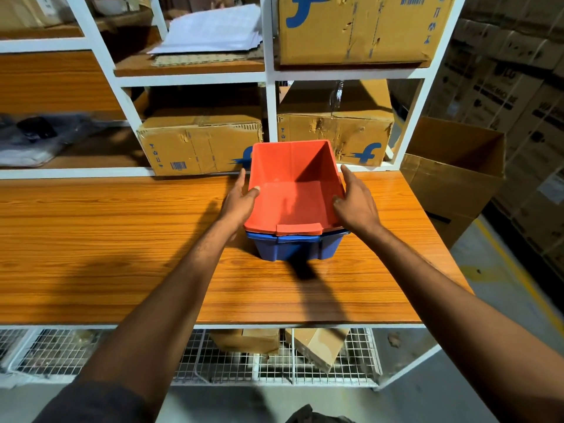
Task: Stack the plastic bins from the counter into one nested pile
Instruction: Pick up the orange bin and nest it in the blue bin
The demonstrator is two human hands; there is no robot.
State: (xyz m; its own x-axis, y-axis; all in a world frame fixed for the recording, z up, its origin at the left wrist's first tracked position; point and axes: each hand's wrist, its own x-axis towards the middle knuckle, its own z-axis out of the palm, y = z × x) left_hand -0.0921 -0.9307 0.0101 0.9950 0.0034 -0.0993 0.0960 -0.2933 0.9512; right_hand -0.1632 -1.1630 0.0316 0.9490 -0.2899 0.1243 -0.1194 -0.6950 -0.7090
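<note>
A red plastic bin (293,190) sits nested inside a blue plastic bin (294,247) on the wooden counter (122,239), right of centre. Only the blue bin's rim and front wall show below the red one. My left hand (241,199) grips the red bin's left wall, thumb over the rim. My right hand (355,199) holds its right wall the same way. The red bin is empty inside.
Cardboard boxes (201,141) fill the white-framed shelves right behind the bins. An open cardboard box (451,175) stands off the counter's right end. Wire mesh baskets (244,358) with boxes lie under the counter. Stacked cartons line the far right aisle.
</note>
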